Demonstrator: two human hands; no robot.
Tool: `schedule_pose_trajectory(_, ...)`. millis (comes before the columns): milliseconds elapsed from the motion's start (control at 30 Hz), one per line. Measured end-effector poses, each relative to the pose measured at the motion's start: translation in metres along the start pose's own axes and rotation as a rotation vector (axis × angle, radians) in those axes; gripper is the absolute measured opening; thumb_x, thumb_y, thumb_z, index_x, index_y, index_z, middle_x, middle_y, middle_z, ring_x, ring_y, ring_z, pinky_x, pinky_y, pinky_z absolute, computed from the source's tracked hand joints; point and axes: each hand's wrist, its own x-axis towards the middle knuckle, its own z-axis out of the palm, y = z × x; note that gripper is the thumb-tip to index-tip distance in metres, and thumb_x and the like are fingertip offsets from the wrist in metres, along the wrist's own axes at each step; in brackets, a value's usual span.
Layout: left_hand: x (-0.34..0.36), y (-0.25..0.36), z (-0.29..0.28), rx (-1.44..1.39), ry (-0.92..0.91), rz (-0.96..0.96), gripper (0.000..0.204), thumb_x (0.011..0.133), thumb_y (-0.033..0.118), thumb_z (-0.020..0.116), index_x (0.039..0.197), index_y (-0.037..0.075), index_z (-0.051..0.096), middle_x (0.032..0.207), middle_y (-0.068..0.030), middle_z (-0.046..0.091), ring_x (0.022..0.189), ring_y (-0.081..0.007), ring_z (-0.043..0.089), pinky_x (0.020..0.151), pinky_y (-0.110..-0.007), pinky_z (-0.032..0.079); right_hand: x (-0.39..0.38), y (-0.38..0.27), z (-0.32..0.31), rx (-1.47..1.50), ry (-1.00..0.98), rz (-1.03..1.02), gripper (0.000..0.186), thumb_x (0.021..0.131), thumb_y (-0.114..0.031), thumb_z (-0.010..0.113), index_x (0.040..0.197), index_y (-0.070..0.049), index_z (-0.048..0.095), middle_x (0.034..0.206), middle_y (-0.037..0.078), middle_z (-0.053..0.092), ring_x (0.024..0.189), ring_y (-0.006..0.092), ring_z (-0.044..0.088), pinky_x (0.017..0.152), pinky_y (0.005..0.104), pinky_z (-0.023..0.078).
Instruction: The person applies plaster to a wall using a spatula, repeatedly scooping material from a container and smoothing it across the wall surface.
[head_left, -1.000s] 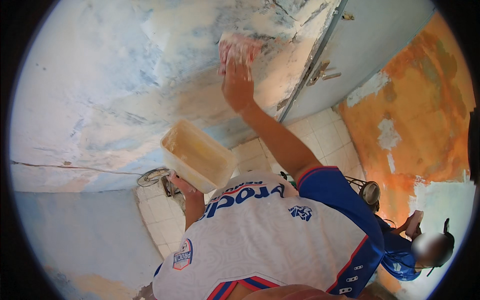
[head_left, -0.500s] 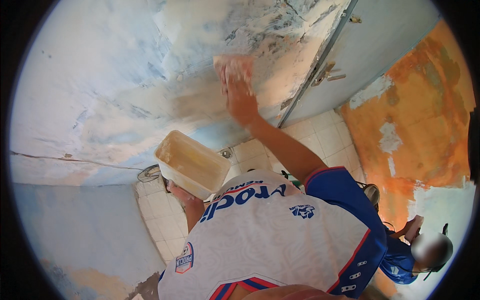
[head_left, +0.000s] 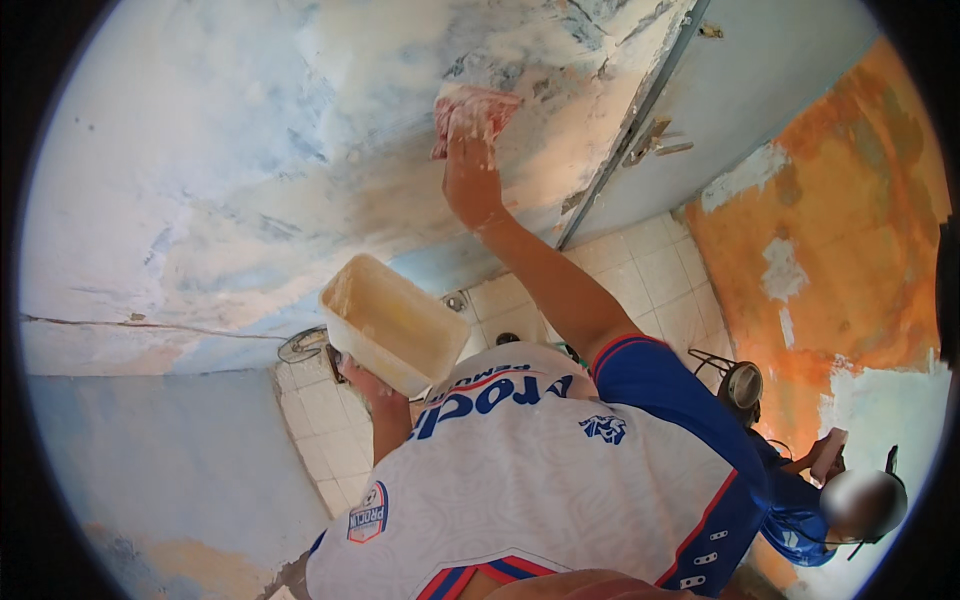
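My right arm reaches up and forward, and my right hand [head_left: 472,170] is closed on a reddish flat pad [head_left: 462,98] smeared with white. It presses the pad against the patchy wall [head_left: 270,130], which is coated in white, blue and peach smears. Its exact kind is hard to make out. Lower and to the left, my left hand [head_left: 368,380] grips a pale rectangular plastic tub [head_left: 395,320] by its underside, some fingers hidden behind it. The tub is tilted with its opening toward me, and cream-coloured residue coats its inside walls.
A grey door [head_left: 740,110] with a handle stands right of the wall. Beyond is an orange, patchy wall [head_left: 830,220]. At the lower right another person [head_left: 800,510] holds a pale block. White floor tiles [head_left: 650,275] lie below. A thin cable [head_left: 200,332] runs along the wall.
My right hand has shifted slightly up along the wall, and the pad has turned at an angle. The tub has moved a little to the right.
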Motion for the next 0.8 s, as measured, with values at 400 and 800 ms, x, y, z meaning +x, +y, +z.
schedule_pose_trajectory(400,-0.02,-0.004,-0.017,-0.017,-0.009,0.017,0.063,0.099,0.051,0.034,0.145,0.008,0.044,0.141,-0.0118,0.053,0.127,-0.0313,0.054,0.106,-0.046,0.048,0.044,0.056,-0.037,-0.1,0.202,0.048,0.058,0.087,-0.001,0.059,0.143,0.007,0.047,0.136,0.029,0.055,0.123,0.0409,0.057,0.099,0.041,0.052)
schedule_pose_trajectory(800,-0.032,0.039,-0.042,-0.061,0.005,0.087,0.058,0.099,0.041,0.035,0.144,0.006,0.045,0.136,-0.015,0.057,0.123,-0.0325,0.057,0.102,-0.045,0.05,-0.01,-0.022,-0.059,0.171,0.193,0.057,0.041,0.088,0.003,0.056,0.128,0.006,0.058,0.115,0.028,0.062,0.109,0.0409,0.062,0.089,0.0453,0.053)
